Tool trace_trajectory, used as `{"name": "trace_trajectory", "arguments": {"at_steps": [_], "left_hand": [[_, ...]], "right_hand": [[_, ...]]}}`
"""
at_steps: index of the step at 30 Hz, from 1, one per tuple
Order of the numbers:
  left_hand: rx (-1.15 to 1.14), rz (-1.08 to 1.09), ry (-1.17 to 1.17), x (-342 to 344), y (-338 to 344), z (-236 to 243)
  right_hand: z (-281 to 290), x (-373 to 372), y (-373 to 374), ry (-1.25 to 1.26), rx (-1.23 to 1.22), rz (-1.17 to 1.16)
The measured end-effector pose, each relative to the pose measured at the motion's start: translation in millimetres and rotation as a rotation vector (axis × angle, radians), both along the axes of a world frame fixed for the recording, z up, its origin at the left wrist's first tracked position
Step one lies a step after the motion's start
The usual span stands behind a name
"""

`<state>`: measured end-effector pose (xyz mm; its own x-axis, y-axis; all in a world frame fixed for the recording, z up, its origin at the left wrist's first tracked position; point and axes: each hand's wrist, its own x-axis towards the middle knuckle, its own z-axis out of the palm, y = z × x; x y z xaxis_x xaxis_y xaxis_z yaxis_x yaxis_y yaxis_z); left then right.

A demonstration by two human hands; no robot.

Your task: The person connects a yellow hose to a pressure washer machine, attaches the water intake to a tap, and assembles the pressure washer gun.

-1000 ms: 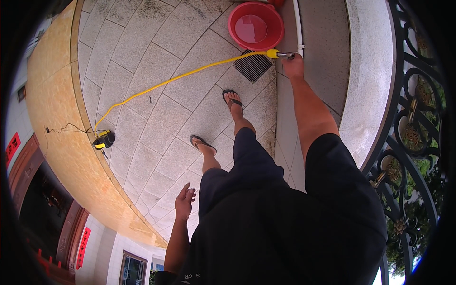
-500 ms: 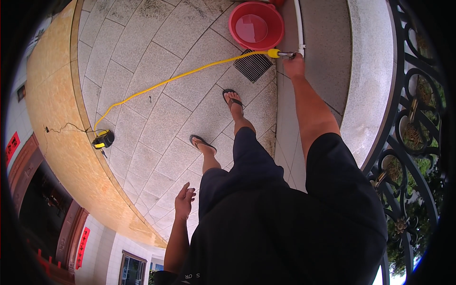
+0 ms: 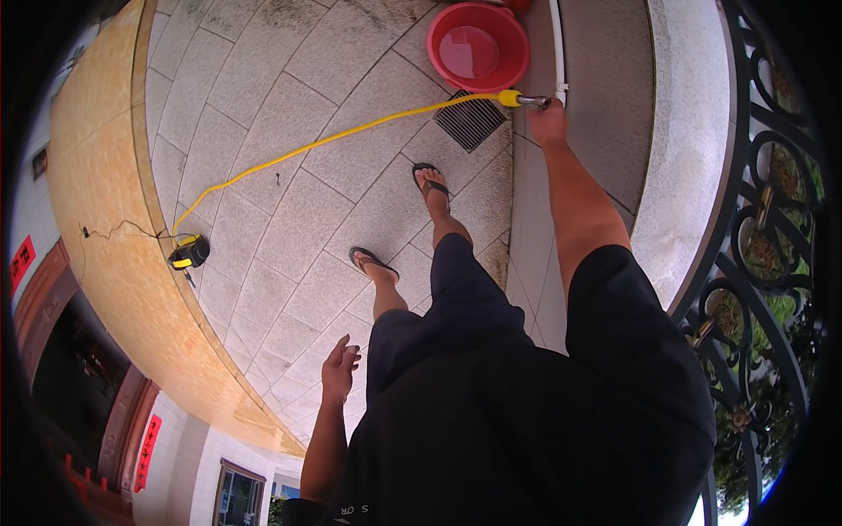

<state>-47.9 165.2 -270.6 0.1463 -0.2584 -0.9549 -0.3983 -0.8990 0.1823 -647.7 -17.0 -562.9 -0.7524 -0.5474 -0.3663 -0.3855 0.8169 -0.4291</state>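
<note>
The metal tap (image 3: 532,102) is at the end of the right hand (image 3: 549,125), directly at its fingers, and the hand touches it from the side near the white pipe (image 3: 559,53). These fingers are bent toward the tap, but they are small and partly hidden, so I cannot tell how firmly they close or whether they pinch it. On the other side of the tap sits the yellow connector (image 3: 509,98), and from it the yellow hose (image 3: 329,143) runs leftward above the paving to the black and yellow machine (image 3: 188,253), which stands near the orange wall (image 3: 96,175).

The left hand (image 3: 337,373) hangs in the air beside the dark shorts (image 3: 469,289), well apart from the tap; its fingers are loosely half curled, with some space between them. Just beyond the connector is the red basin (image 3: 515,53), and the drain grate (image 3: 471,123) lies beneath the hose.
</note>
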Motion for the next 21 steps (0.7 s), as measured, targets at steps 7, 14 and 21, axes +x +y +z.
{"name": "trace_trajectory", "arguments": {"at_steps": [7, 14, 21], "left_hand": [[-0.001, -0.011, -0.013, 1.7, 1.5, -1.1], [0.003, -0.006, -0.016, 0.0, 2.6, -1.5], [0.006, -0.012, -0.007, 0.2, 4.2, -3.8]], "right_hand": [[-9.4, -6.0, 4.2, -0.01, -0.039, 0.029], [-12.4, -7.0, 5.6, 0.011, -0.005, 0.052], [-3.3, -4.4, 3.4, 0.019, 0.016, 0.074]]}}
